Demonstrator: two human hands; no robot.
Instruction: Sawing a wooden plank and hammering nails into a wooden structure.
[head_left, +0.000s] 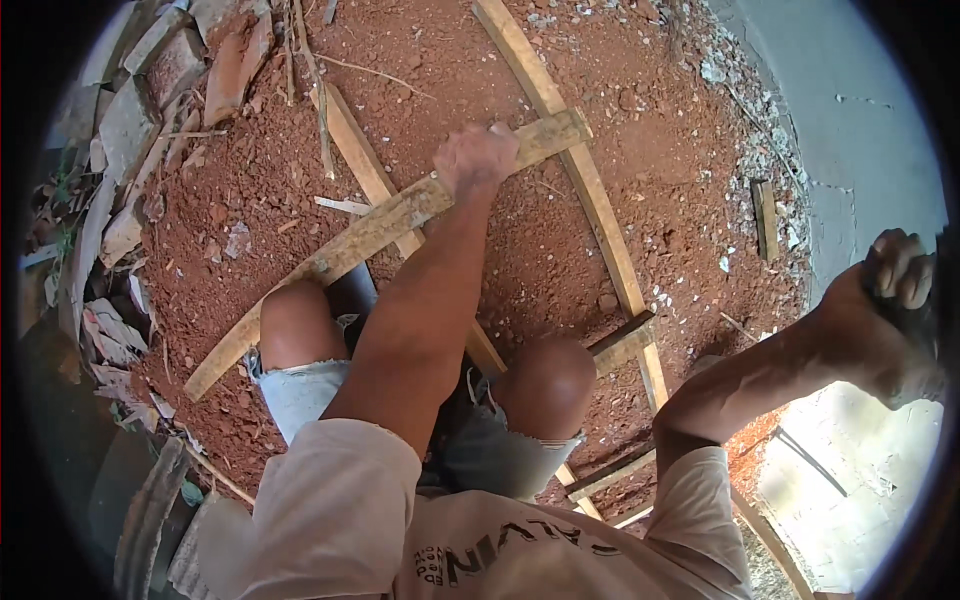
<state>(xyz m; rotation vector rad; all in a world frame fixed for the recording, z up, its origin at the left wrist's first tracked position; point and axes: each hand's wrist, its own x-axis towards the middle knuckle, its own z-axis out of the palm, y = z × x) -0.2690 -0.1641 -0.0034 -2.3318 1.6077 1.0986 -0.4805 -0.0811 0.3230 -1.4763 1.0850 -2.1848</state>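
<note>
My left hand [478, 160] is closed around a long, weathered wooden plank [370, 235]. The plank lies slantwise across two longer wooden rails, a left rail [360, 150] and a right rail [595, 205]. Its far end rests on the right rail, while its near end reaches past my knee to the lower left. Raised at the far right edge, my right hand [885, 310] has its fingers curled around something dark, too shadowed to make out. Nearer to me, a short crosspiece [622, 345] and another crosspiece [612, 474] meet the right rail.
Loose red soil [540, 260] lies under the wood. Broken roof tiles [145, 110] and rubble are heaped at the left. A grey wall [850, 130] rises at the right, with a short wood offcut [765, 220] near its foot. Thin sticks [310, 80] lie at the far left.
</note>
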